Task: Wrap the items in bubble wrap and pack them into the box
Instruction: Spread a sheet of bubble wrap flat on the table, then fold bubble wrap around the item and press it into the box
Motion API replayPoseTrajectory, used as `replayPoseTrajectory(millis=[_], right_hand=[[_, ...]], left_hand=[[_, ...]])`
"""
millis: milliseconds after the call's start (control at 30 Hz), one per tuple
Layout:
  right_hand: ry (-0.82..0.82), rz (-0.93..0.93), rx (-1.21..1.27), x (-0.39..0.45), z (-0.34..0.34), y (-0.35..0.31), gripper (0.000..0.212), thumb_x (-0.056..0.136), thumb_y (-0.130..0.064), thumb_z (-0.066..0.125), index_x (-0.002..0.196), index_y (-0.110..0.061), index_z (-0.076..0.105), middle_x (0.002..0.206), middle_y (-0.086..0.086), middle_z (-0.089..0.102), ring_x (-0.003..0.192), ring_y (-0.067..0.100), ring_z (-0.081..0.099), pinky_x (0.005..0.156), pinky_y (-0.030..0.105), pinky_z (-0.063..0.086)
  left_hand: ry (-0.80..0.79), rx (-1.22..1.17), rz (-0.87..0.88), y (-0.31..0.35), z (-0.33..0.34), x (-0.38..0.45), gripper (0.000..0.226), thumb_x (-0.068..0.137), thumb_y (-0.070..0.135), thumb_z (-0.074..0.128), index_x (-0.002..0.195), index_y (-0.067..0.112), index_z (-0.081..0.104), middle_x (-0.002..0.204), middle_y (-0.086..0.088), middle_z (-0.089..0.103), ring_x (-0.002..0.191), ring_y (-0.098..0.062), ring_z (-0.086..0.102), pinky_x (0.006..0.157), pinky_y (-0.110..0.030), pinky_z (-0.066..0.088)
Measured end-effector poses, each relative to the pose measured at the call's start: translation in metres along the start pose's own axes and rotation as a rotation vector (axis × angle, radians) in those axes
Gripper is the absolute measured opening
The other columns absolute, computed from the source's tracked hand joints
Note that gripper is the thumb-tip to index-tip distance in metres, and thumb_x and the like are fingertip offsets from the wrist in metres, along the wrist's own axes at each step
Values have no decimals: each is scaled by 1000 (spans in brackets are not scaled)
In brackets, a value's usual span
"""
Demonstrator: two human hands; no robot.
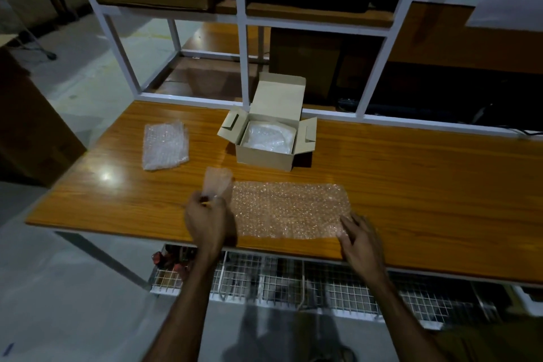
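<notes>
Looks like the wrapping step: left hand [205, 216] pinches a small clear item [218, 182] beside the bubble wrap sheet [289, 209] at the table's [411, 185] near edge, right hand [357, 236] spread flat on its corner, so next it probably goes on the sheet, then the box [266, 153] behind.

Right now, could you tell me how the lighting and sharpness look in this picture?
Head view: dim overall, with a bright glare spot on the table; the left hand and right hand are motion-blurred; wide-angle distortion bends the shelf frame.
</notes>
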State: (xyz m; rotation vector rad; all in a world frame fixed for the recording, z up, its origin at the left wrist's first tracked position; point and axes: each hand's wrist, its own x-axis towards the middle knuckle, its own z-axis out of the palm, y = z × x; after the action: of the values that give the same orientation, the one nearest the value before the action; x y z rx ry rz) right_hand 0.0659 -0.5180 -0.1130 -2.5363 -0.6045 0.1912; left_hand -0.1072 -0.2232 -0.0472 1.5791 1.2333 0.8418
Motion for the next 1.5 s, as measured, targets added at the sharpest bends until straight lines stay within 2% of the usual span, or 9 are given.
replayPoseTrajectory(millis=[133,267,467,600,800,933,1033,1233,1500], right_hand=[[-16,1,64,-4,-3,2,60,97,-57,49,146,-24,58,163,5,39,155,34,23,121,62,24],[-20,17,102,-6,-6,-2,52,100,-47,59,147,-24,57,165,2,37,156,30,20,124,59,20],[-28,38,199,-4,-8,3,44,102,-31,65,144,-24,60,163,-4,39,156,25,20,126,53,18],[9,66,304,-7,-15,11,35,106,-19,57,141,-18,64,158,-3,47,155,23,27,122,40,23],[49,158,355,-7,-15,7,36,104,-9,57,139,-15,65,154,1,53,151,22,35,118,32,24],[153,124,180,-8,-11,-7,35,103,-14,56,137,-14,64,153,2,52,143,22,45,119,43,39],[295,-178,3,4,-3,-35,33,100,-9,59,132,-13,65,145,8,58,135,24,51,115,49,44],[-49,-357,-179,50,21,-95,59,106,-18,48,162,-20,31,171,5,21,158,24,17,127,42,12],[-83,-137,-382,64,26,-39,78,102,-70,6,165,-25,-1,171,1,-11,159,24,-10,128,51,-6]], left_hand=[[-113,-92,211,36,45,-39,13,98,9,64,104,20,68,104,4,69,94,-6,64,75,-15,51],[-282,87,453,31,95,-74,14,104,32,52,101,32,66,101,11,67,95,-8,61,81,-29,54],[-634,490,840,18,134,-109,25,89,4,54,87,25,66,92,4,67,85,-10,47,86,-38,51],[-766,522,819,1,137,-104,18,82,4,54,82,21,60,85,1,62,86,-14,47,82,-40,49],[-832,382,824,-3,122,-100,24,93,15,63,115,18,71,124,0,73,125,-14,57,111,-30,39],[-584,313,864,-1,110,-86,9,90,10,65,92,18,70,90,1,71,89,-13,61,97,-41,52],[-453,507,861,-1,115,-68,22,102,17,52,111,15,72,113,-9,75,115,-24,65,110,-51,48],[-658,945,752,-21,116,-50,69,104,39,14,162,4,30,170,-23,25,160,-38,16,130,-51,17],[-732,997,734,-35,91,-38,74,102,53,-12,167,19,-7,173,-8,-15,161,-27,-15,132,-50,-1]])
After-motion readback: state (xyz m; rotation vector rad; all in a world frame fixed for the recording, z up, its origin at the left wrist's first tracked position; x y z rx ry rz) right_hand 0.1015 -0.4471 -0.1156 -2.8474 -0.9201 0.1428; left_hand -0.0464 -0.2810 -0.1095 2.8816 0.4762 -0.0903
